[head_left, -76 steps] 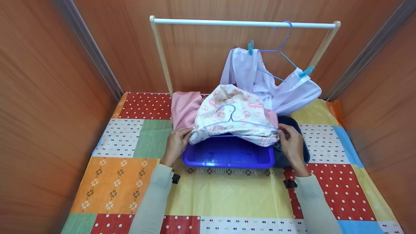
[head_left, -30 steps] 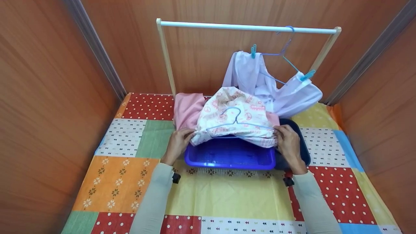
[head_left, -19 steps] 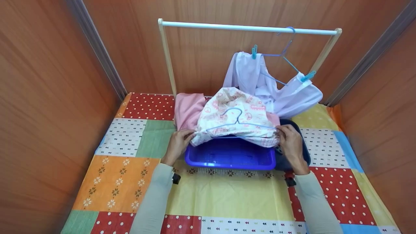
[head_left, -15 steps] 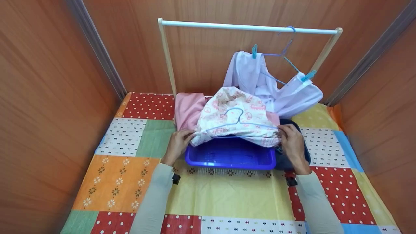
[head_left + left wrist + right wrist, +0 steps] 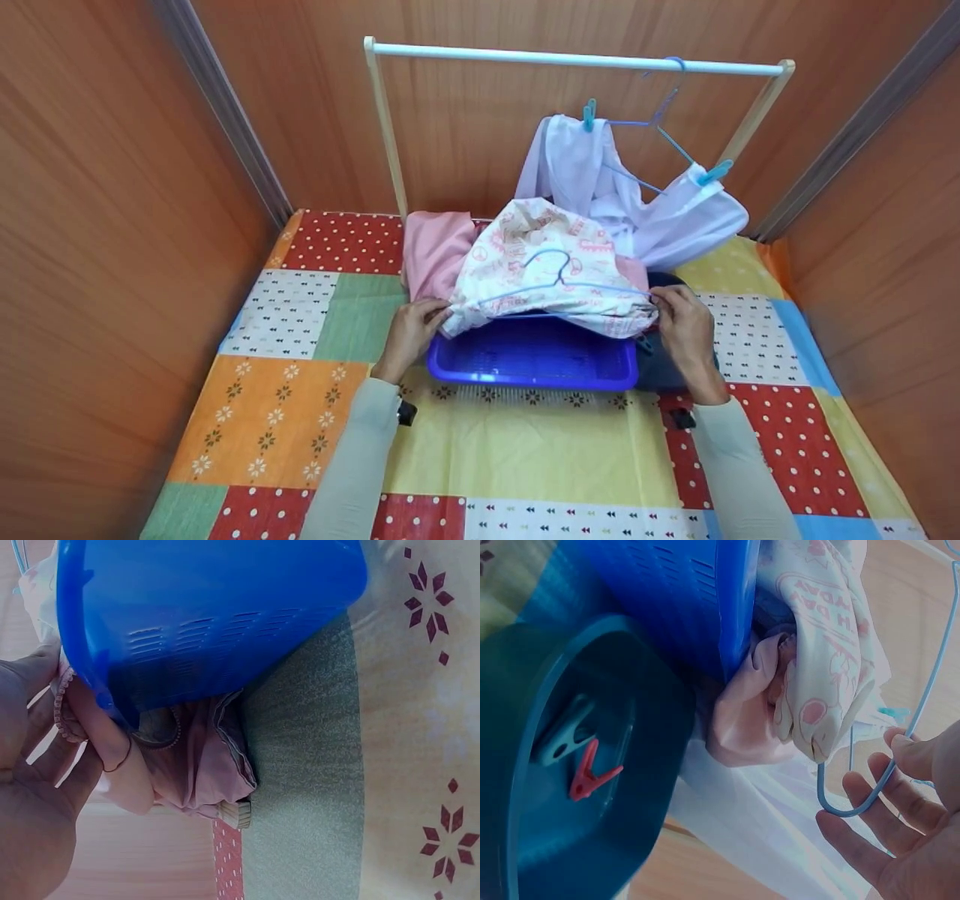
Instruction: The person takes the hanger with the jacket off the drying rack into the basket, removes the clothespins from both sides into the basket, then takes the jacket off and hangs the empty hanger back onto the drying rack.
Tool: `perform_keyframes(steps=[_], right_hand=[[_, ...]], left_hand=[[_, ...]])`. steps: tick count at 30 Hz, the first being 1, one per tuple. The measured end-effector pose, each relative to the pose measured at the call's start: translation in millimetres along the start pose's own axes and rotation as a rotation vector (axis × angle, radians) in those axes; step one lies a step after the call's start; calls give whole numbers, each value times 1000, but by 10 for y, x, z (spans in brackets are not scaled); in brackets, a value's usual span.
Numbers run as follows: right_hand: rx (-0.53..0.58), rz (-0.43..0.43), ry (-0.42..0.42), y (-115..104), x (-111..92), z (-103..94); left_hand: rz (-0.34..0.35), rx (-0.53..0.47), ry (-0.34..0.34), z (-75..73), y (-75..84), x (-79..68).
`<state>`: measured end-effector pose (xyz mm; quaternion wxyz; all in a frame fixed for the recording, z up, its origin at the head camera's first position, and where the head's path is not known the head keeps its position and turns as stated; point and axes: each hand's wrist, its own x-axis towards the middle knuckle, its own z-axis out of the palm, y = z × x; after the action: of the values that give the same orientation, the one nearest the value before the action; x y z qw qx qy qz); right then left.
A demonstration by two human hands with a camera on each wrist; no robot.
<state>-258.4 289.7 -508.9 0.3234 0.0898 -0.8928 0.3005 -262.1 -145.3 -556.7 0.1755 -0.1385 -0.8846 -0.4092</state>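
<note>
A white garment with pink print [image 5: 525, 232] lies bunched over the back of a blue-purple basket [image 5: 532, 379]. Against it stands a thin blue wire hanger [image 5: 561, 282], hook upward, its lower bar crossing the basket's opening. My left hand [image 5: 409, 330] pinches the garment's gathered left edge; the elastic-looking edge [image 5: 64, 709] shows among the fingers in the left wrist view. In the right wrist view, the fingers and thumb of my right hand [image 5: 907, 810] hold the hanger's rounded end [image 5: 841, 811], which sticks out beside the cloth. The hanger's left end is hard to make out.
A white rack [image 5: 525, 55] stands behind, with a pale lilac garment [image 5: 570, 161] clipped to another hanger by teal clothespins [image 5: 589, 114]. Pink cloth [image 5: 435, 251] lies behind the basket. A dark teal bin [image 5: 525, 765] at the right contains clothespins [image 5: 589, 772].
My right hand has moved right, and the hanger has shifted right with it across the garment. The garment's right edge is stretched further right. My left hand stays in place on the left edge.
</note>
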Motion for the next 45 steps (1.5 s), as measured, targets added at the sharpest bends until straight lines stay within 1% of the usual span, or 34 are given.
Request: perform_keyframes(steps=[6, 14, 20, 26, 30, 37, 45], right_hand=[[5, 9, 0, 20, 1, -58], [-12, -10, 8, 68, 4, -124], [-24, 25, -9, 86, 4, -175], [-24, 60, -11, 117, 6, -221], [-23, 66, -11, 136, 12, -244], [-54, 61, -3, 158, 24, -294], [-80, 82, -22, 174, 49, -357]], left_hand=[[6, 0, 1, -1, -8, -5], [4, -3, 11, 7, -20, -14], [19, -6, 27, 15, -29, -25], [24, -7, 25, 16, -39, -32], [17, -6, 18, 11, -31, -38], [12, -1, 12, 18, -22, -57], [16, 20, 15, 21, -26, -53]])
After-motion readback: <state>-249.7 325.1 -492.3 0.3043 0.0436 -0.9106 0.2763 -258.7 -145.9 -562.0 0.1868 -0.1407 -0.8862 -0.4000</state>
